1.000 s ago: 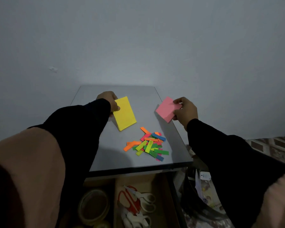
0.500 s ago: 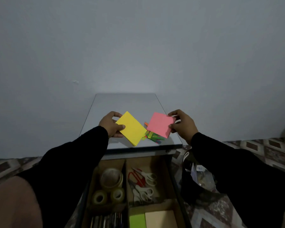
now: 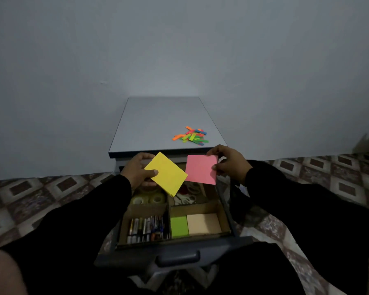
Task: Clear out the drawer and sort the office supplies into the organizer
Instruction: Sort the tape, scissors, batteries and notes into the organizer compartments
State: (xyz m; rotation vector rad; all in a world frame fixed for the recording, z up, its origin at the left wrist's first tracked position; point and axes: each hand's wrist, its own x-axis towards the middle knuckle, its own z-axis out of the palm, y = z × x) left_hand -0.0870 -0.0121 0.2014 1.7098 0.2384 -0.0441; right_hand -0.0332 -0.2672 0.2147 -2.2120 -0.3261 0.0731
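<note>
The open drawer (image 3: 226, 218) lies below and nearer than both my hands, its paper bay (image 3: 200, 210) at near right. My right hand (image 3: 230, 163) pinches the pink pad (image 3: 201, 169) almost above that bay; my left hand (image 3: 136, 170) grips the yellow pad (image 3: 167, 173), further left.

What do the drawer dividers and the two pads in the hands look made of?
Drawer dividers: probably cardboard, matte brown with raw cut edges. Yellow pad in the left hand: matte paper; stacked sheets show at its lower edge. Pink pad in the right hand: matte paper too; thickness unclear.
</note>
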